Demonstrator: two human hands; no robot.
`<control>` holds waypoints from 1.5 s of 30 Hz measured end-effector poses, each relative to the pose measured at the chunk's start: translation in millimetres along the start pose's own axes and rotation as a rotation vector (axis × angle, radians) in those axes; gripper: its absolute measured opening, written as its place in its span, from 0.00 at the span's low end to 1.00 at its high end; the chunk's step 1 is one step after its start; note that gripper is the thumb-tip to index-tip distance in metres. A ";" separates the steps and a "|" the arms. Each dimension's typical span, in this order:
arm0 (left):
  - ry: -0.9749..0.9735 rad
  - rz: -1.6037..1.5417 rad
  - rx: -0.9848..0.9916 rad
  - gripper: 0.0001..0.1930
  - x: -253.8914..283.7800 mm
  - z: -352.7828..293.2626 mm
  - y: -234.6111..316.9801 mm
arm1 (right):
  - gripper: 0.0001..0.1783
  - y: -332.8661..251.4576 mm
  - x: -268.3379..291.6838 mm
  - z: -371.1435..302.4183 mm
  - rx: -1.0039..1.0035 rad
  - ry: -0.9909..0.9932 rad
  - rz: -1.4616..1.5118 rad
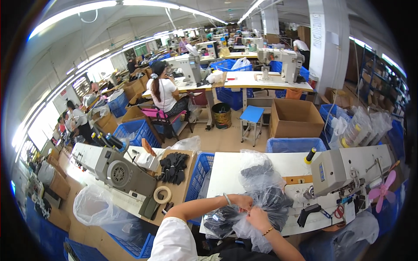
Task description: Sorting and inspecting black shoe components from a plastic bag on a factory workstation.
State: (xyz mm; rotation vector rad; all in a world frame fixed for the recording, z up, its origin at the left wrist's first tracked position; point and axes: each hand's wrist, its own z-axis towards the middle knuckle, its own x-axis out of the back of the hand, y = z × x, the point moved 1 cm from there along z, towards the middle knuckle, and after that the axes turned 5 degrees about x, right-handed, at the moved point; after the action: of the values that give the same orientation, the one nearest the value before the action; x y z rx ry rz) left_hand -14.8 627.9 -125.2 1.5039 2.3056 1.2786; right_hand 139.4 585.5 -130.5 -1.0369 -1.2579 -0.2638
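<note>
Both my hands meet over a clear plastic bag [261,185] with dark items inside, lying on the white sewing table [224,174]. My left hand [243,202] is closed on gathered plastic of the bag. Close beside it, my right hand [259,219] pinches the same bunched film. Dark contents bulge on both sides of my hands; their kind is hard to make out through the plastic. To the right stands a sewing machine [344,167], with a black tool-like object [308,213] and red-handled scissors [339,212] near it.
Left of me is another sewing machine [117,172], beside a pile of black gloves [173,167] and a tape roll [162,195]. A blue crate [202,169] fills the gap between tables. A pink fan [382,191] is at right. Beyond are a cardboard box [296,117] and a blue stool [251,115].
</note>
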 end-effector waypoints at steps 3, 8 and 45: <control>0.103 0.281 -0.065 0.14 -6.0 -17.7 24.7 | 0.16 -3.6 -21.4 -4.5 -0.009 0.125 -0.172; 0.505 0.563 -0.139 0.10 -39.6 -36.7 35.4 | 0.15 4.5 -21.1 -9.0 0.085 0.233 -0.009; 0.673 0.339 -0.108 0.14 -62.1 -21.6 20.6 | 0.19 8.1 17.8 -30.1 0.311 0.140 0.001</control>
State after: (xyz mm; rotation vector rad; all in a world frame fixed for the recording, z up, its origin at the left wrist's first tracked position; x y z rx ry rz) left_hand 20.3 569.1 -118.0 1.6630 2.3132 2.2550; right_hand 170.7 573.5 -117.4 -0.7394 -1.1294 -0.1321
